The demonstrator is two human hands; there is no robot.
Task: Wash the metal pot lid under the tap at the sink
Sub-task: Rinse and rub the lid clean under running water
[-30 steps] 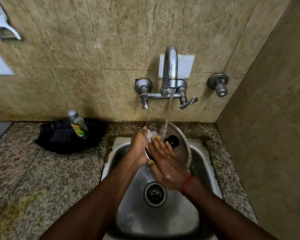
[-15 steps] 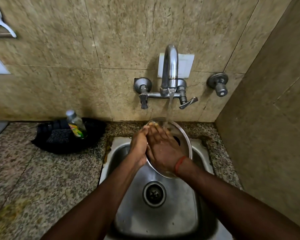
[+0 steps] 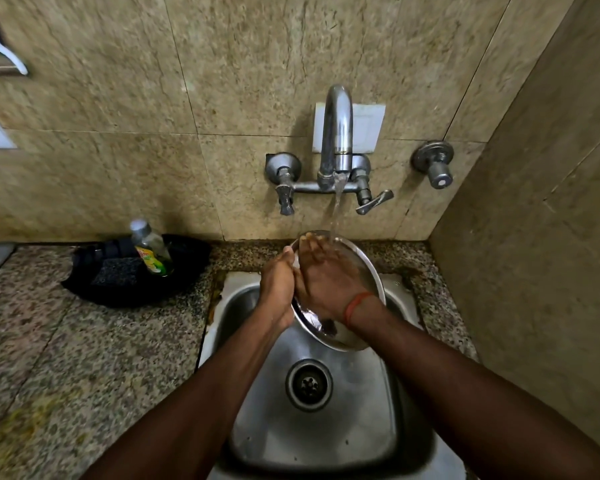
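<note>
I am looking down at the sink [image 3: 409,427] in the lower middle of the frame, and both hands are working just above its back edge. The left hand [image 3: 278,289] is closing its fingers around the left rim of the lid [image 3: 368,275], thumb lying along the edge, so it is holding the lid tilted up on edge over the basin. The right hand [image 3: 326,275] is lying flat and spread against the inside face of the lid, fingers stretched toward its upper rim; it is pressing, not gripping. An orange thread band [image 3: 355,304] is circling the right wrist. Water [image 3: 336,209] is running from the tap [image 3: 336,133] in the upper middle of the frame and landing at the top of the lid, right by the fingertips. To the left of the sink, on the speckled tabletop [image 3: 66,358], a black tray [image 3: 187,268] is holding a bottle [image 3: 151,251] and a dark scrub pad [image 3: 116,275].
</note>
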